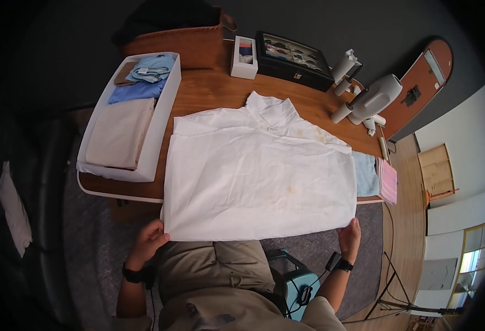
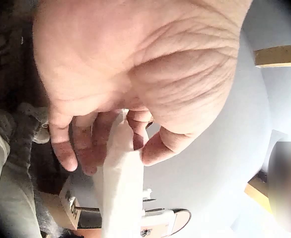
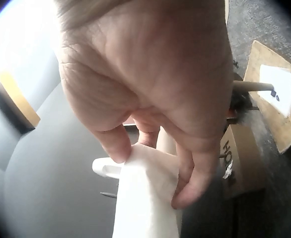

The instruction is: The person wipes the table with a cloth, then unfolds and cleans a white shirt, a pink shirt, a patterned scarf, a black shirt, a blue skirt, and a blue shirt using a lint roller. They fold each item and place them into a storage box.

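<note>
Beige clothing (image 1: 237, 309) on the person is filling six o'clock, nearest the camera. Beyond it, a white shirt (image 1: 253, 176) with yellowish marks is lying across the wooden table (image 1: 201, 88), its collar pointing toward twelve and its lower edge reaching past the tabletop. At eight, the left hand (image 1: 146, 245) is pinching one lower corner between thumb and fingers; at four, the right hand (image 1: 350, 241) is pinching the other. Folded clothes (image 1: 120, 132) are resting in a white box (image 1: 158, 132) at ten.
</note>
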`<control>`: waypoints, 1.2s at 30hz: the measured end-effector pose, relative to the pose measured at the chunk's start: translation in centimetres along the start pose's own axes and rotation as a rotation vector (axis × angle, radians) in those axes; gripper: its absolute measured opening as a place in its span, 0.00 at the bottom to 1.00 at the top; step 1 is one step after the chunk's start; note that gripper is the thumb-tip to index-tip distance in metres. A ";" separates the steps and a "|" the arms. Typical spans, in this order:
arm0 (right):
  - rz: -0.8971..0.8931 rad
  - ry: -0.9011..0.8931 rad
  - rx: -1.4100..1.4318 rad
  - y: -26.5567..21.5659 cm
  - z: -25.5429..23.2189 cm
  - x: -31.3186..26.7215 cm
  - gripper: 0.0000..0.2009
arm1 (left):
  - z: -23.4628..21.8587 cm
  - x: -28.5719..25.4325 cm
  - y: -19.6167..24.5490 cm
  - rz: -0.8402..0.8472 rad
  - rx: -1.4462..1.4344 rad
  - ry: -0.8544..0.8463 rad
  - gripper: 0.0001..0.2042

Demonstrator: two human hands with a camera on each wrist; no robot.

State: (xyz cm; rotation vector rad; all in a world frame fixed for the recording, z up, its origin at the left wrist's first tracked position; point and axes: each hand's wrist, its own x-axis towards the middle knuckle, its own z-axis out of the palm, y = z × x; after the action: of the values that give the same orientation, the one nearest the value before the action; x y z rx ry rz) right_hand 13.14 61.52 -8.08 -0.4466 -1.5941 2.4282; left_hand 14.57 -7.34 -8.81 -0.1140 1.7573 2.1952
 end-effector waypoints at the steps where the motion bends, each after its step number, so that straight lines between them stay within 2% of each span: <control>1: 0.030 0.011 0.006 -0.4 0.9 -0.3 0.13 | 0.2 0.0 -0.1 -0.045 0.008 0.000 0.07; 3: 0.062 0.024 0.011 -0.6 1.3 -0.4 0.15 | 0.4 0.0 -0.6 -0.015 0.034 0.017 0.07; 6: 0.055 0.050 -0.157 -0.4 0.7 -0.2 0.16 | 0.4 -0.2 -0.8 0.048 0.109 0.061 0.08; 8: -0.026 0.074 -0.192 -0.5 -0.1 -0.1 0.14 | 0.5 -0.5 -0.5 0.079 0.159 0.084 0.08; 11: -0.090 0.084 -0.133 -4.8 5.8 -2.4 0.11 | 0.9 -2.6 2.5 0.084 0.126 0.109 0.11; 14: -0.166 -0.011 -0.059 -6.4 0.4 -2.2 0.08 | 0.9 -4.8 5.3 0.079 0.029 0.135 0.14; 16: -0.149 -0.020 0.000 -8.6 2.4 -2.7 0.06 | 1.6 -5.2 7.3 0.153 -0.067 0.170 0.14; 17: -0.144 0.001 0.042 -9.6 3.1 -2.5 0.07 | 1.4 -5.2 7.5 0.194 -0.159 0.169 0.11; 18: -0.140 0.020 0.086 -10.2 3.5 -2.1 0.09 | 3.2 -4.6 9.5 0.194 -0.158 0.165 0.11; 20: -0.124 -0.009 0.118 -11.5 4.5 0.0 0.12 | 6.3 -2.9 13.4 0.214 -0.411 0.347 0.08; 22: -0.106 -0.051 0.196 -13.0 5.8 3.2 0.13 | 5.7 -0.3 15.7 0.212 -0.480 0.200 0.07; 23: -0.098 -0.083 0.255 -13.6 5.4 5.5 0.14 | 5.3 1.8 16.4 0.238 -0.486 0.223 0.08; 24: -0.115 -0.190 0.282 -14.2 6.1 7.9 0.14 | 4.9 4.2 17.0 0.265 -0.493 0.245 0.09; 25: -0.154 -0.035 0.224 -14.6 8.3 9.8 0.15 | 4.8 6.9 17.6 0.276 -0.511 0.246 0.13; 26: -0.151 -0.106 0.197 -15.1 10.6 11.0 0.16 | 4.9 9.3 18.0 0.285 -0.530 0.246 0.18; 27: -0.121 -0.300 0.211 -14.6 7.6 15.2 0.16 | 5.6 11.2 18.2 0.290 -0.527 0.241 0.18; 28: -0.077 -0.122 0.152 -14.9 11.7 15.2 0.15 | 6.8 13.0 18.2 0.374 -0.477 0.300 0.21; 29: -0.072 -0.097 0.132 -14.3 14.2 15.7 0.15 | 7.8 14.4 17.8 0.459 -0.428 0.358 0.25; 30: -0.067 -0.071 0.112 -14.1 15.7 16.0 0.15 | 8.7 15.6 16.4 0.466 -0.427 0.355 0.25; 32: -0.053 -0.042 0.012 -11.9 15.4 17.5 0.15 | 10.1 17.5 14.2 0.632 0.289 0.473 0.31; 33: -0.125 -0.036 -0.139 -11.2 16.6 16.2 0.13 | 10.5 17.1 14.2 0.639 0.288 0.474 0.31; 35: -0.247 0.000 -0.469 -8.7 17.0 16.0 0.17 | 11.1 16.2 13.8 0.682 0.987 0.341 0.33; 36: -0.315 0.020 -0.666 -7.2 16.9 16.2 0.18 | 11.2 16.3 13.5 0.684 0.989 0.341 0.33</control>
State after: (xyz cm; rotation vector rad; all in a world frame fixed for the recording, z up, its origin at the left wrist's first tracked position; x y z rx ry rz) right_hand -7.98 55.23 2.58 -0.2799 -2.2453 1.6246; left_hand -3.34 4.14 2.19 0.4224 3.2221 1.3848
